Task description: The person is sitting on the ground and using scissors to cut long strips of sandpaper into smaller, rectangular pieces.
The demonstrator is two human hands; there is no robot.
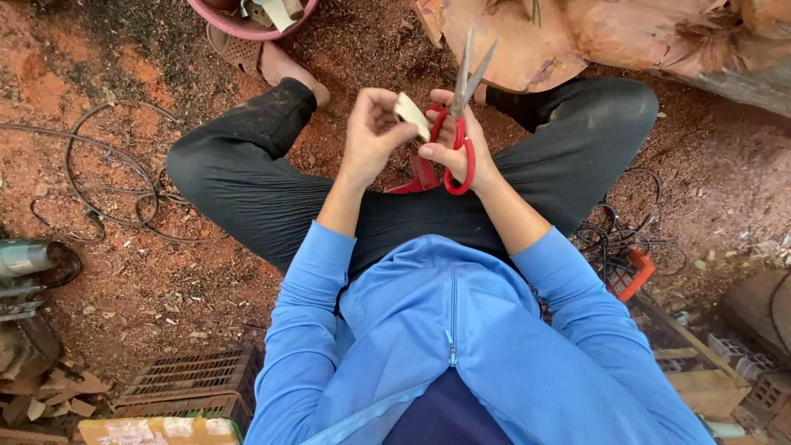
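I sit cross-legged on red sawdust ground in black trousers and a blue zip jacket. My left hand (371,132) pinches a small pale piece of wood (412,115) between thumb and fingers. My right hand (457,152) grips red-handled scissors (461,99), blades slightly apart and pointing up and away, right beside the pale piece. Both hands meet above my lap.
A large cut log (577,37) lies ahead on the right. A pink basin (247,25) sits at the top. Black cables (107,181) loop on the left near a power tool (25,259). Plastic crates (189,383) and wood scraps lie near left; an orange crate (630,276) and tangled wires lie right.
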